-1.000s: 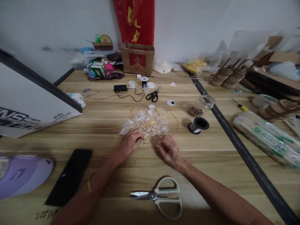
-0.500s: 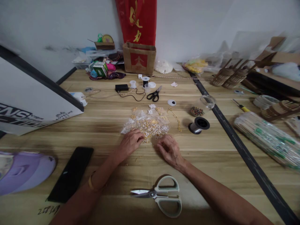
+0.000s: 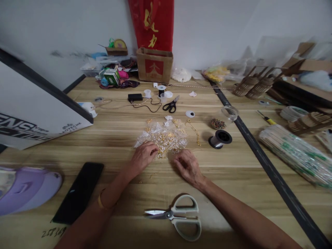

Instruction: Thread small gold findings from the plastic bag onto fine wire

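A heap of small gold and silver findings in clear plastic bags (image 3: 166,136) lies in the middle of the wooden table (image 3: 124,135). My left hand (image 3: 143,156) rests at the heap's near left edge, fingers curled and pinched on tiny pieces that are too small to name. My right hand (image 3: 187,165) sits at the heap's near right edge, fingers bent down onto the table, and what it holds, if anything, is hidden. A gold chain (image 3: 194,131) lies just right of the heap.
Grey-handled scissors (image 3: 178,216) lie near me, and a black phone (image 3: 79,192) and a purple cap (image 3: 26,190) lie to the left. A wire spool (image 3: 220,139), a bead jar (image 3: 223,117), black scissors (image 3: 169,104), a white box (image 3: 33,107) and a cardboard box (image 3: 154,65) stand around.
Both hands stay at the heap with only slight finger movement. The view has shifted a little.
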The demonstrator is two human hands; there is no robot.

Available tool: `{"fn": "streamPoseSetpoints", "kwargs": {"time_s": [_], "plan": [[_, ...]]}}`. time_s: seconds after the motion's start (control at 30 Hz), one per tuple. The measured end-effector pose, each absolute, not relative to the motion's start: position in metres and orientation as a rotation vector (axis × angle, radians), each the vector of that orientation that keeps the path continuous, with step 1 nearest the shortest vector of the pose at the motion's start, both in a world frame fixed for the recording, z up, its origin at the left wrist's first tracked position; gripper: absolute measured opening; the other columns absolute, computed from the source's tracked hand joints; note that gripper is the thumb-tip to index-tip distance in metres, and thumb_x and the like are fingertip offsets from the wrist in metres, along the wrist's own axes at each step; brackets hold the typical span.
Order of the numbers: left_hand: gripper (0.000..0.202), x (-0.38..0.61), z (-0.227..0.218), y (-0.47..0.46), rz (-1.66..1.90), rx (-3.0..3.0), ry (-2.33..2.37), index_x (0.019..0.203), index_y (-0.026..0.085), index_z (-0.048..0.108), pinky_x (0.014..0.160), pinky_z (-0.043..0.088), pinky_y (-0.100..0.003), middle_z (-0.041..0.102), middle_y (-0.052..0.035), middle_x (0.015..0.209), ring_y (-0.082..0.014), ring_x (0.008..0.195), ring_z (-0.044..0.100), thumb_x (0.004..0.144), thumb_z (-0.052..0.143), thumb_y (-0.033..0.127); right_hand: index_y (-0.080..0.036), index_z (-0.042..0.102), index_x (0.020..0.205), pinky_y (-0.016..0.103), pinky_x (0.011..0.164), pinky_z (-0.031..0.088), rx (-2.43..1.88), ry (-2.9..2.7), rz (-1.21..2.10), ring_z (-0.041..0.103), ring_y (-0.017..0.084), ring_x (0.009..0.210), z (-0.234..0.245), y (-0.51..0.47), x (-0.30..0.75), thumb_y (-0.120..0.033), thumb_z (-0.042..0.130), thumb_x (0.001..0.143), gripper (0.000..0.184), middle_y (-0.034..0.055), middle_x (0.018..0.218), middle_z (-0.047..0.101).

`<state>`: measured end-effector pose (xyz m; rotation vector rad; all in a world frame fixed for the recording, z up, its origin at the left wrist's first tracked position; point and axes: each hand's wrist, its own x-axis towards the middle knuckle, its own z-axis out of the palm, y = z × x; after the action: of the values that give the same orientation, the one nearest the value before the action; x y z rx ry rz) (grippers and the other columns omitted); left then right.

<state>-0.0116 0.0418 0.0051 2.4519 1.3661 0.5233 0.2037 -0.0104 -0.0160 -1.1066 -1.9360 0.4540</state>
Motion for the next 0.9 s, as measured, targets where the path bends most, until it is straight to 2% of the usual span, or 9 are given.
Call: {"fn": "streamPoseSetpoints", "kwargs": {"time_s": [0.33, 0.57, 0.73, 0.9], "plan": [[0.015, -0.008, -0.001, 0.044, 0.622, 2.485, 1.327, 0.095, 0.018, 0.067, 0.083, 0.045, -0.034, 0.061, -0.0046, 0.089, -0.0186, 0.087, 0.055, 0.085, 0.054, 0.015, -0.020, 0.053, 0.078, 0.034, 0.072, 0.040, -1.094, -1.920, 0.457, 0.050, 0.017, 0.072, -0.019, -0.010, 0.204, -0.020, 0.052, 0.086, 0.008, 0.0020, 0.071, 0.056], [0.012, -0.005, -0.001, 0.042, 0.582, 2.521, 1.273, 0.089, 0.018, 0.066, 0.087, 0.043, -0.037, 0.058, -0.0041, 0.088, -0.0192, 0.090, 0.052, 0.086, 0.054, 0.017, -0.021, 0.053, 0.078, 0.034, 0.071, 0.040, -1.088, -1.920, 0.449, 0.051, 0.018, 0.073, -0.016, -0.009, 0.203, -0.022, 0.051, 0.087, 0.010, 0.0023, 0.072, 0.056], [0.014, -0.004, -0.001, 0.041, 0.595, 2.505, 1.253, 0.090, 0.017, 0.066, 0.085, 0.043, -0.035, 0.058, -0.0042, 0.087, -0.0184, 0.089, 0.051, 0.087, 0.053, 0.015, -0.021, 0.053, 0.079, 0.034, 0.071, 0.041, -1.055, -1.969, 0.414, 0.050, 0.018, 0.072, -0.015, -0.010, 0.203, -0.019, 0.050, 0.087, 0.008, 0.0025, 0.072, 0.056], [0.016, -0.001, -0.002, 0.040, 0.637, 2.493, 1.208, 0.090, 0.017, 0.066, 0.083, 0.044, -0.034, 0.057, -0.0049, 0.088, -0.0182, 0.088, 0.050, 0.087, 0.051, 0.015, -0.021, 0.055, 0.086, 0.039, 0.080, 0.041, -0.933, -2.132, 0.346, 0.050, 0.018, 0.075, -0.013, -0.014, 0.202, -0.016, 0.049, 0.087, 0.008, 0.0037, 0.077, 0.057]]}}
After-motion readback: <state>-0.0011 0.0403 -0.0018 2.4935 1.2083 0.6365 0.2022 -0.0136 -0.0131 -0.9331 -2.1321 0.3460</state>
